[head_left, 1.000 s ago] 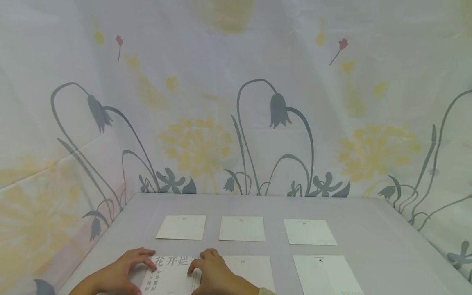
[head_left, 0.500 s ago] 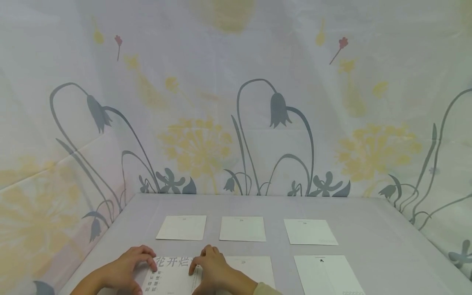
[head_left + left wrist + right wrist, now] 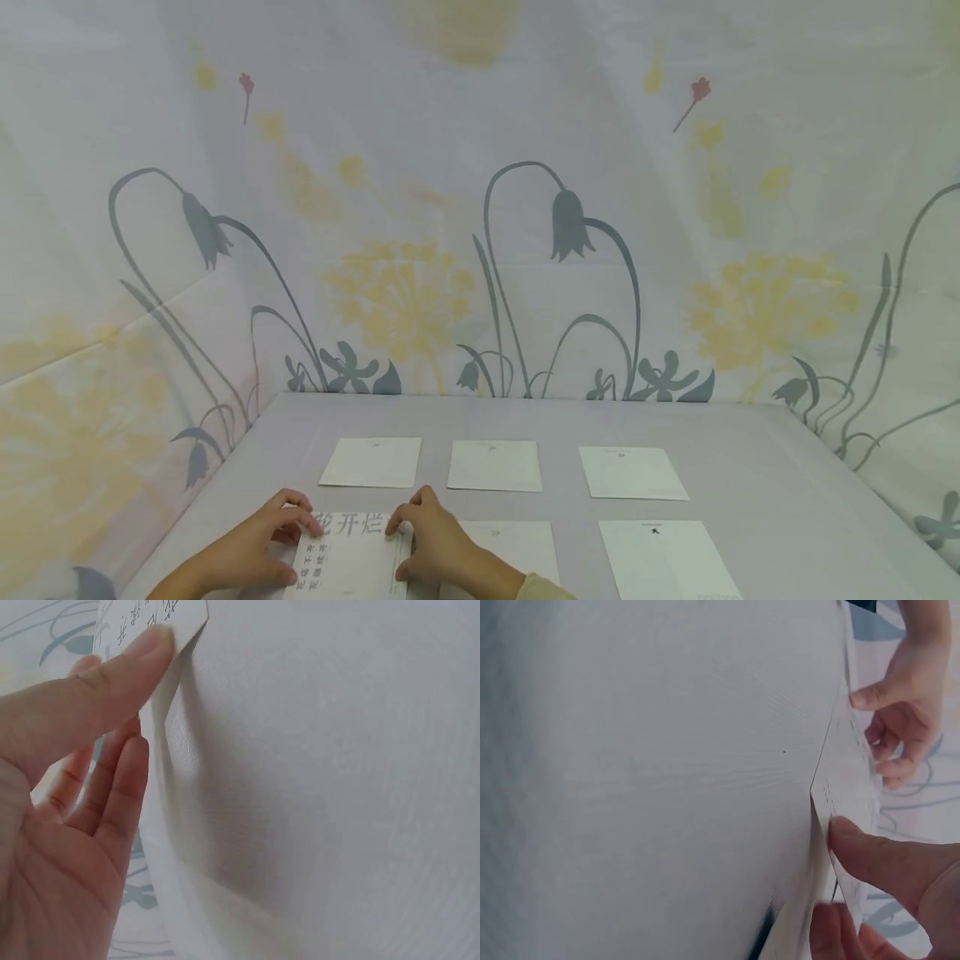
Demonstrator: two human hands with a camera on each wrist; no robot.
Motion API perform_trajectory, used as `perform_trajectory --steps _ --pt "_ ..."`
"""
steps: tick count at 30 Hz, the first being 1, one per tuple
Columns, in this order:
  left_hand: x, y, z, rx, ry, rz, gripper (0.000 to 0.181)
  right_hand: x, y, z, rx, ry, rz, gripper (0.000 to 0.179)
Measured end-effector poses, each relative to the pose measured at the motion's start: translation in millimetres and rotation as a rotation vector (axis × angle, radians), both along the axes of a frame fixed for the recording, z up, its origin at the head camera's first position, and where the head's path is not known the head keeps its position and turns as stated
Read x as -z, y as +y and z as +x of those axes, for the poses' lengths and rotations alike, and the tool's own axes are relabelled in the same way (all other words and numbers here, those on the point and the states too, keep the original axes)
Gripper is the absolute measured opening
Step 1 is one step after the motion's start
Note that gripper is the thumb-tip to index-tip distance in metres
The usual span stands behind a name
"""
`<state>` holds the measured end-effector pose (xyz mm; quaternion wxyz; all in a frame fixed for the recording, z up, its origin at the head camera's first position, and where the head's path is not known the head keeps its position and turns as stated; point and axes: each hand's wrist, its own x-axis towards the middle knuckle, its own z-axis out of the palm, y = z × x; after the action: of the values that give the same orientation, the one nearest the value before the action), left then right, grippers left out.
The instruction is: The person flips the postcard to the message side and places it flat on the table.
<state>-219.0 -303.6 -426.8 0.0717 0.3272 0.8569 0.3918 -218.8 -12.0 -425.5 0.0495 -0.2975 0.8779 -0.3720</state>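
A white card printed with Chinese characters lies between my two hands at the lower left of the head view. My left hand pinches its left edge, thumb on the printed face. On the opposite side, my right hand grips the right edge between thumb and fingers. Seen from the left wrist, a corner of the card stands off the white surface, with shadow beneath it. The right wrist view shows the card tilted, one edge raised, and both hands on it.
On the grey-white table, three pale cards form a back row: left, middle and right. Nearer are a partly covered card beside my right hand and another card farther right. Flower-patterned fabric surrounds the table.
Both hands have shifted slightly away from me, and the printed card has come up a little with them. Both thumbs now show at its sides. The other cards stay put.
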Motion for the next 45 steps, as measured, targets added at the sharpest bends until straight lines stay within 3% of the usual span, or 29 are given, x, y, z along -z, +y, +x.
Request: perform_trajectory --steps 4,6,9,13,16,22,31,34,39,45 --pt "-4.4 0.7 1.2 -0.123 -0.081 0.079 0.044 1.4 -1 -0.4 0.037 -0.107 -0.127 0.055" --pt "-7.8 0.5 1.5 -0.186 -0.101 0.127 0.049 1.6 -1 -1.3 0.061 -0.109 -0.174 0.064" --pt "-12.5 -0.7 0.7 -0.244 -0.112 0.195 0.058 1.3 -1 -3.7 0.099 -0.086 -0.252 0.064" --pt "-15.2 -3.6 -0.4 -0.325 -0.169 0.249 0.053 -2.3 0 -5.3 0.099 -0.127 -0.389 0.036" --pt "-13.7 -6.1 -0.6 -0.404 -0.226 0.225 0.042 -6.3 0 -5.4 0.078 -0.205 -0.463 0.017" --pt "-8.8 -10.2 -1.8 -0.451 -0.262 0.135 0.037 -10.3 1 -6.1 0.055 -0.3 -0.505 0.008" --pt "-12.0 -16.0 -2.8 -0.405 -0.35 0.188 0.046 -9.5 2 -10.9 0.096 -0.458 -0.605 0.005" --pt "-11.3 -22.4 -2.9 -0.337 -0.411 0.239 0.046 -8.8 2 -12.5 0.118 -0.483 -0.614 0.006" --pt "-7.9 -32.2 -3.7 -0.163 -0.534 0.384 0.03 -9.6 2 -12.0 0.13 -0.506 -0.649 0.007" --pt "-7.3 -35.8 -4.9 -0.071 -0.619 0.474 0.021 -10.3 1 -11.2 0.122 -0.513 -0.687 0.009"
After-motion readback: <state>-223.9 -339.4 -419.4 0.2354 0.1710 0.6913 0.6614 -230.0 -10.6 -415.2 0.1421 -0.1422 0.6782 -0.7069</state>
